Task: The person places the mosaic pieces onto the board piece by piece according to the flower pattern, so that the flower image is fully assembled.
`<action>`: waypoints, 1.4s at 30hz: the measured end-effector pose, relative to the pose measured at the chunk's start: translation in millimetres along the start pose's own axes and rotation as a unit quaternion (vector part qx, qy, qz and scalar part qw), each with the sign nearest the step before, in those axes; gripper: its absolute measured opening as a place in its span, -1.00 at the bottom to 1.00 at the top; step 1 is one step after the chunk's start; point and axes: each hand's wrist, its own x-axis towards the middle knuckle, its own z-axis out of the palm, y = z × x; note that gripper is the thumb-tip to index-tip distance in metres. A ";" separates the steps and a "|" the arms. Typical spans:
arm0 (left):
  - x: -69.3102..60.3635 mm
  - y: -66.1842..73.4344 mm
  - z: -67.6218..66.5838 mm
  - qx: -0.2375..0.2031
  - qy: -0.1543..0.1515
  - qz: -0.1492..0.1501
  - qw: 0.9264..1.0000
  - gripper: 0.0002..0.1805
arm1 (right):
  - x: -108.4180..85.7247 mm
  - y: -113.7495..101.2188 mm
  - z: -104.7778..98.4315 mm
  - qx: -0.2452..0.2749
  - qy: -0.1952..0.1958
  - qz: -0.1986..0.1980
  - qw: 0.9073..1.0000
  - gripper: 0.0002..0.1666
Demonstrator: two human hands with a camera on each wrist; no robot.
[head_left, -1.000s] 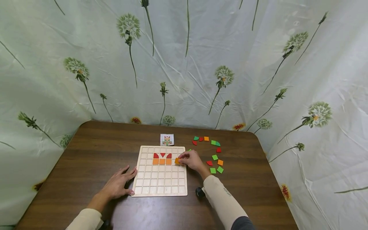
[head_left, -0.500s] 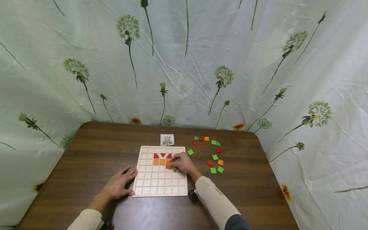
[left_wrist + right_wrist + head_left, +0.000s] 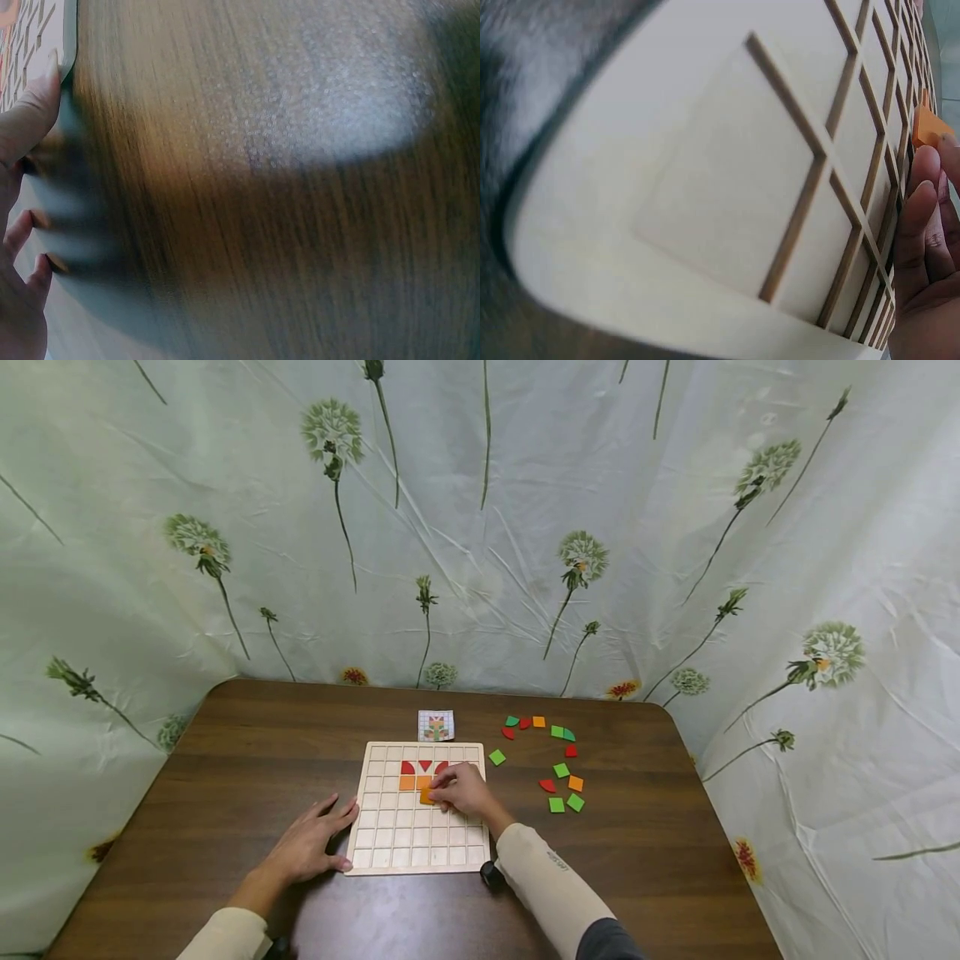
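Observation:
A pale wooden grid board (image 3: 397,839) lies on the table. Between thumb and fingertips my right hand (image 3: 467,792) pinches an orange square tile (image 3: 426,797), slightly tilted over the third row of cells. The right wrist view also shows this orange tile (image 3: 930,127) at the fingertips. Just beyond it, red pieces (image 3: 407,767) fill part of one row, with orange squares (image 3: 407,782) below them; the hand partly covers the right end of both rows. My left hand (image 3: 303,845) rests spread at the board's left edge, its thumb (image 3: 37,105) touching the near corner.
A small printed pattern card (image 3: 436,726) lies behind the board. To the right are scattered loose tiles: green squares (image 3: 557,805), orange squares (image 3: 576,783) and red pieces (image 3: 547,786). A patterned curtain (image 3: 480,568) hangs behind the brown table (image 3: 637,860).
My right hand has carried the orange tile leftward and nearer across the board, from the right-hand columns to below the orange row. The left hand has stayed at the board's edge.

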 end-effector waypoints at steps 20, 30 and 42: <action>-0.8 2.5 -3.2 -0.008 0.004 0.005 1.000 0.02 | -0.7 0.6 9.1 -0.120 0.029 -0.022 0.992 -0.89; -0.9 2.4 -3.4 -0.005 0.001 0.008 1.000 0.01 | -2.2 1.4 11.8 -0.161 0.042 -0.038 0.985 -0.90; -1.0 1.4 -1.6 -0.005 0.000 0.004 1.000 0.02 | -5.2 2.6 16.2 -0.176 0.062 -0.090 0.978 -0.90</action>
